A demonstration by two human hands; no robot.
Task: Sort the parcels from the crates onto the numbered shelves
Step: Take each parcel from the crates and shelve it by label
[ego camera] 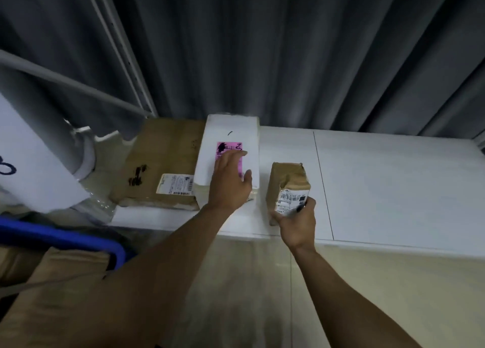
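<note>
On the shelf (393, 185) the tall box (231, 130) stands left of middle. The flat parcel (162, 164) lies against it at 9 o'clock, and the small parcel (288, 182) sits just beside it at 3 o'clock. The curtain (288, 59) hangs behind at 12 o'clock, and the crate (65, 235) sits below at 7 o'clock.

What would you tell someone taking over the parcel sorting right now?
Hands: the left hand lies open on the white foam box with the pink label; the right hand grips the small brown paper-wrapped parcel standing on the white shelf.
Done: the flat brown cardboard parcel and the white box sit side by side on the shelf.
Left: release the small parcel, then sort the brown parcels at the blue crate.
</note>
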